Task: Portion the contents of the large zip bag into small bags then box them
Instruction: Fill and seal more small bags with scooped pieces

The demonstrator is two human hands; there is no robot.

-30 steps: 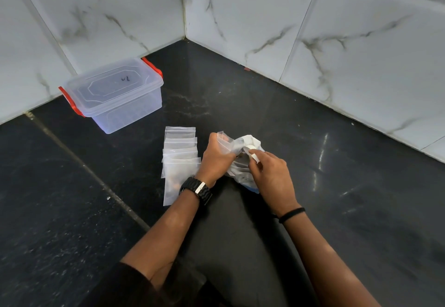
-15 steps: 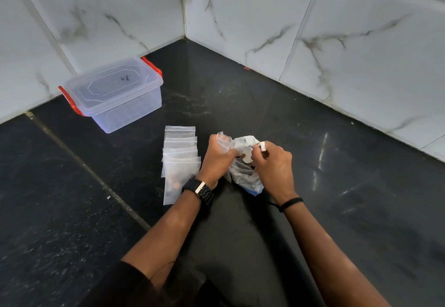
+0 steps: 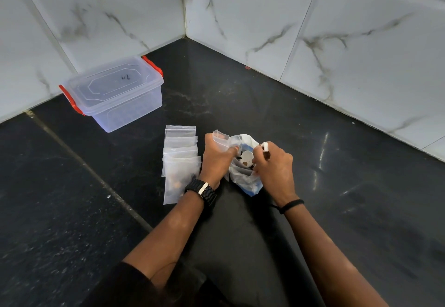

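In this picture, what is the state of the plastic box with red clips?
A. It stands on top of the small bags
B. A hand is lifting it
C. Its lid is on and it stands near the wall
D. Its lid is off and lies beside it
C: the plastic box has its lid on and stands by the wall, apart from the small bags and both hands.

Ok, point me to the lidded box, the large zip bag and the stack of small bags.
lidded box point(image 3: 113, 90): head view, middle of clear lid.
large zip bag point(image 3: 243, 178): head view, lower body.
stack of small bags point(image 3: 180, 146): head view, upper bags.
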